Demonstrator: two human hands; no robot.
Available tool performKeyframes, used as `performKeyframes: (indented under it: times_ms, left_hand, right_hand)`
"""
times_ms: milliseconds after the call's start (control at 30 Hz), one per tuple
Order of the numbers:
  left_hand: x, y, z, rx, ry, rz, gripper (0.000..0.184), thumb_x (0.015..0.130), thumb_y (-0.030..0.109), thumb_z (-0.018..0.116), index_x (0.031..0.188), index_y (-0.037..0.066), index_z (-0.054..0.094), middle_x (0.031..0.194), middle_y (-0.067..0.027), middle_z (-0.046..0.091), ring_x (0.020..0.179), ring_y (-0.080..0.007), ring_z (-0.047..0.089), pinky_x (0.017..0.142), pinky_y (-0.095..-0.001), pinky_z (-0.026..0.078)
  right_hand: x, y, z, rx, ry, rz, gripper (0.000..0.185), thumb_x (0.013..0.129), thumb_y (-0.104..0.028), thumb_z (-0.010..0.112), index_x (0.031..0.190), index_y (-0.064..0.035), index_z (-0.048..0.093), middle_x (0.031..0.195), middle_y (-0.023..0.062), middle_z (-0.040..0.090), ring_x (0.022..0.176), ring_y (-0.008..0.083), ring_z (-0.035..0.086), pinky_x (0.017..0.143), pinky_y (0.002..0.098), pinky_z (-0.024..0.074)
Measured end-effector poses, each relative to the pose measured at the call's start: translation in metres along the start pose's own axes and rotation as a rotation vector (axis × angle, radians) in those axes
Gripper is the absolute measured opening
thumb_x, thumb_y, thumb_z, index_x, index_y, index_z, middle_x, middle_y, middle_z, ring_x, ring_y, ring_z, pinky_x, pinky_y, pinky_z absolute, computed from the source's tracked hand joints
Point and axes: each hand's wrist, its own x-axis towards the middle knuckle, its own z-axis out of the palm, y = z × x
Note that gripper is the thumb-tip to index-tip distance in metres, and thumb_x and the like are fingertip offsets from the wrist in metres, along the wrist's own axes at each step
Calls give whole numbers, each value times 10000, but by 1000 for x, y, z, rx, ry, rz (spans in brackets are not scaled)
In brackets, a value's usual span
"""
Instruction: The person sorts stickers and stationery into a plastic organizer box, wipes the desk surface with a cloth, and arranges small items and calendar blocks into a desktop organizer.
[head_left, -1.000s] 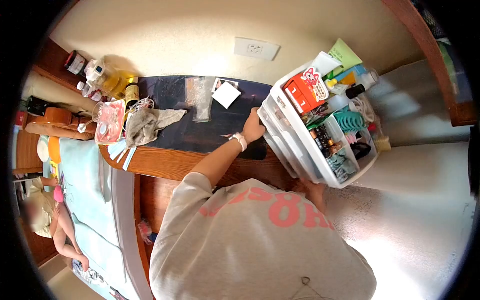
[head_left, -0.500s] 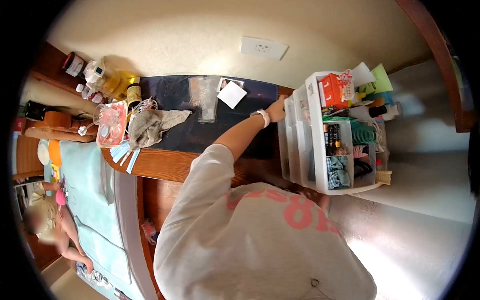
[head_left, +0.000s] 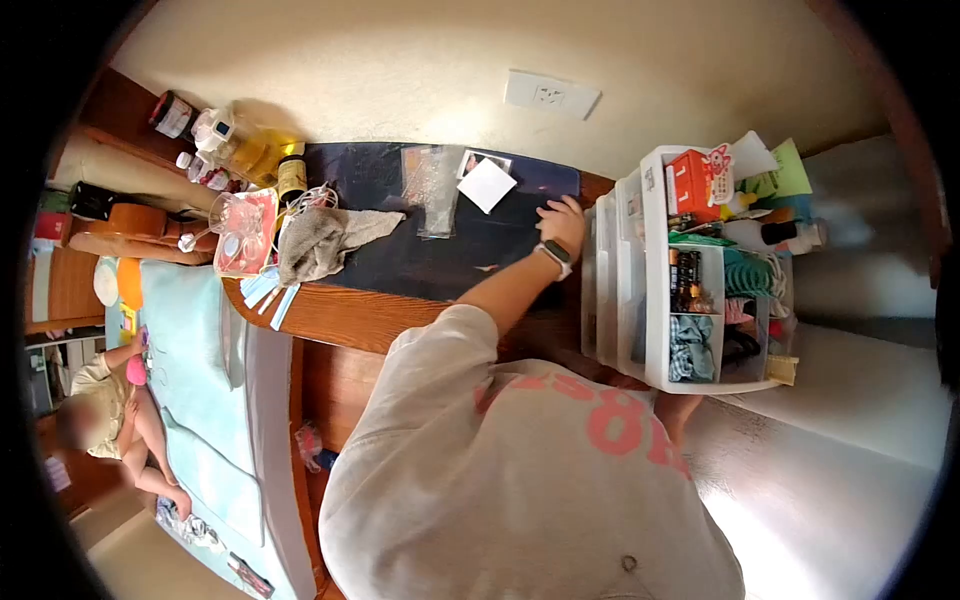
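Head view: the drawer unit (head_left: pixel 655 250) stands upright at the end of the counter (head_left: pixel 340 318). Just beside it, the left hand (head_left: pixel 563 225) lies over the mat (head_left: pixel 400 262), fingers loosely parted and slightly bent, nothing visible in them; contact with the unit cannot be told. The right hand is hidden and its state cannot be told, though its forearm (head_left: pixel 677 415) shows near the unit. The plastic looks stiff, smooth and fairly heavy when loaded. The best hold is probably low on both sides of its frame, kept level, since the bottle (head_left: pixel 765 234) and red box (head_left: pixel 690 186) in its top could tip.
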Motion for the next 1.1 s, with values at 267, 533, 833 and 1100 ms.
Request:
performKeyframes:
  times_ms: [267, 533, 833, 1100]
  left_hand:
    - [-9, -139, -111, -501, 384, -41, 298, 635, 21, 526, 922, -55, 522, 864, -269, 577, 833, -428, 549, 735, -450, 453]
    - [-60, -346, -193, -674, 451, -158, 299, 629, 61, 559, 904, -55, 549, 803, -170, 606, 749, -262, 587, 680, -339, 456]
    - [-73, -537, -222, -246, 636, 56, 529, 631, -29, 475, 1160, -38, 449, 950, -177, 570, 874, -293, 543, 793, -352, 413]
    - [-76, -509, -248, -31, 497, 142, 489, 633, -98, 443, 1115, -30, 498, 880, -292, 569, 875, -427, 542, 765, -446, 439]
  right_hand:
    - [0, 5, -30, -155, -87, -63, 530, 893, -384, 399, 1297, -55, 304, 1305, 122, 354, 1184, 269, 364, 981, 404, 296]
    - [-30, 103, -54, -99, 401, 251, 373, 857, -339, 453, 1072, -37, 415, 944, 119, 490, 856, 241, 528, 761, 365, 441]
    - [-130, 237, 8, -615, 102, -25, 108, 822, -104, 480, 825, 0, 507, 644, 62, 471, 573, 120, 466, 512, 276, 378]
    - [-154, 262, 99, -1018, -379, -174, 220, 794, -157, 555, 952, -5, 545, 800, 127, 595, 686, 185, 581, 625, 296, 447]
